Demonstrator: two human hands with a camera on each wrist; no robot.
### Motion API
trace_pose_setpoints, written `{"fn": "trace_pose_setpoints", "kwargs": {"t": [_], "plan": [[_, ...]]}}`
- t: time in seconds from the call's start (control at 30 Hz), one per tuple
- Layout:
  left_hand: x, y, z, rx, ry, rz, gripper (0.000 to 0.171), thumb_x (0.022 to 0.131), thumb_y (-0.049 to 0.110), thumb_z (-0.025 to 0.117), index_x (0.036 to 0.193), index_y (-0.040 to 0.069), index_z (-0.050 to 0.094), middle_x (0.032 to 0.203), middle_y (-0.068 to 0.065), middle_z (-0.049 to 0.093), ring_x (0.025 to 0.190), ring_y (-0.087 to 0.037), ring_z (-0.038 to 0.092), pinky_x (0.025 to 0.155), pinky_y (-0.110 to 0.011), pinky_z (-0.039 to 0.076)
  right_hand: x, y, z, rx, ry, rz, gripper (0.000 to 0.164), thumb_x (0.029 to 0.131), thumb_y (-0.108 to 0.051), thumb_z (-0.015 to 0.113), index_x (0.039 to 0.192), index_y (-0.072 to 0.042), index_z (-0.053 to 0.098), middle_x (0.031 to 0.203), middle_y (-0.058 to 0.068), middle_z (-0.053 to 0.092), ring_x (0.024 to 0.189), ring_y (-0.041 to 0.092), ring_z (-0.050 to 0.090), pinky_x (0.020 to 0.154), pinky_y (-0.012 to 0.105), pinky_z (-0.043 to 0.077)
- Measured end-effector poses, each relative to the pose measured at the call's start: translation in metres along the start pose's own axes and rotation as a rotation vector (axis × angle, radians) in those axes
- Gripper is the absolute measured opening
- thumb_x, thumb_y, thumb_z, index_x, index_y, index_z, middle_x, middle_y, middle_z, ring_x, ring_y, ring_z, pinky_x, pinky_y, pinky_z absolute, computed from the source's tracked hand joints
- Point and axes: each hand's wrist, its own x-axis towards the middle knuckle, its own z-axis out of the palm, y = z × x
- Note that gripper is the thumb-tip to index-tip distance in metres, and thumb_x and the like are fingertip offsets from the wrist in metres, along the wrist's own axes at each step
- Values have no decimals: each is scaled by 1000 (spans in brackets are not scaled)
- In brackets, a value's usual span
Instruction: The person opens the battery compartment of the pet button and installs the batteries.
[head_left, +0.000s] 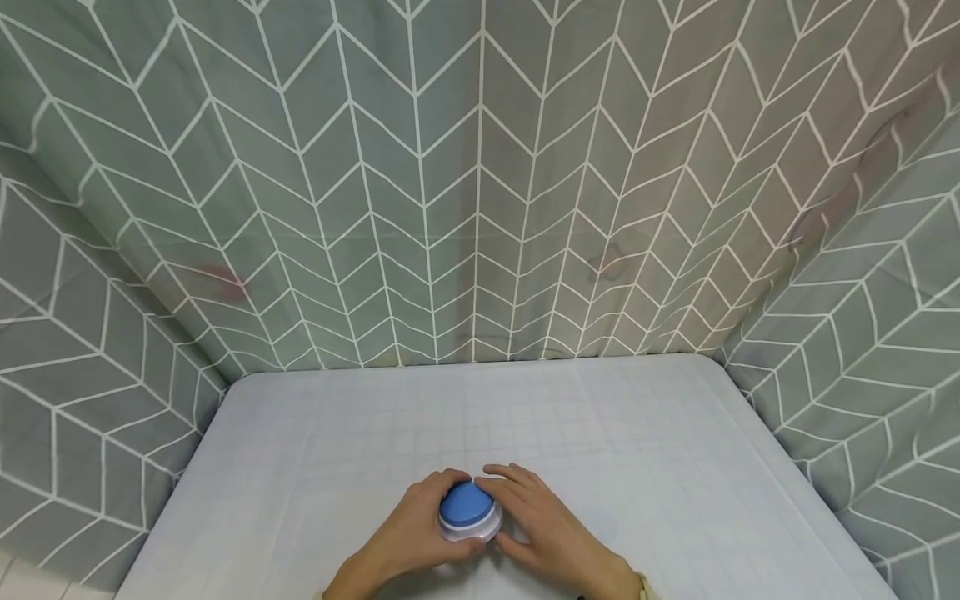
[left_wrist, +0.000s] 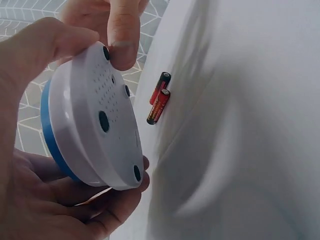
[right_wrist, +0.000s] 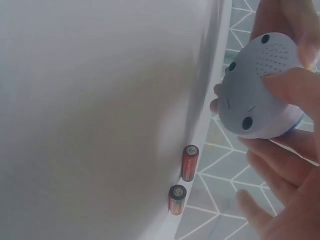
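Observation:
A round buzzer button [head_left: 467, 504] with a blue domed top and white base is between both hands near the table's front. My left hand [head_left: 416, 525] grips its side, thumb on one edge and fingers curled round the other. My right hand [head_left: 543, 525] holds the opposite side; in the right wrist view its thumb lies on the white underside and its fingers run along the rim. Dark round feet and small speaker holes mark that underside [left_wrist: 117, 115]. Two red-and-black batteries lie close together on the table: one battery [right_wrist: 190, 162] and another battery [right_wrist: 177, 200]. The head view does not show them.
A white cloth with a faint grid covers the table [head_left: 337, 433]. Grey-green curtains [head_left: 480, 183] with white chevron lines hang behind it and along both sides. Pale floor tiles [head_left: 30, 579] show at the lower left.

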Motion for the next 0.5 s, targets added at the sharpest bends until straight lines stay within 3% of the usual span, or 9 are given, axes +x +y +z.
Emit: {"fn": "trace_pose_setpoints", "kwargs": {"t": [0.17,0.37,0.5], "plan": [[0,0,0,-27,-2,-25,70,78,58,85,131,19,62,121,3,72,102,-14,65,84,-34,53,0,-2,-1,18,-21,41,70,86,-20,84,149,-12,56,147,4,61,140,23,55,110,43,51],[1,-5,3,-93,16,19,49,84,54,83,117,23,64,97,7,75,84,0,62,74,-25,51,-1,-2,0,1,17,39,63,85,-22,85,142,-9,62,142,4,65,135,22,58,105,40,54],[2,-6,5,-171,10,36,38,88,47,82,112,24,66,94,7,74,81,2,62,72,-23,51,-1,-1,-1,4,41,24,58,86,-22,85,138,-8,65,136,6,68,132,22,60,101,40,55]]}}
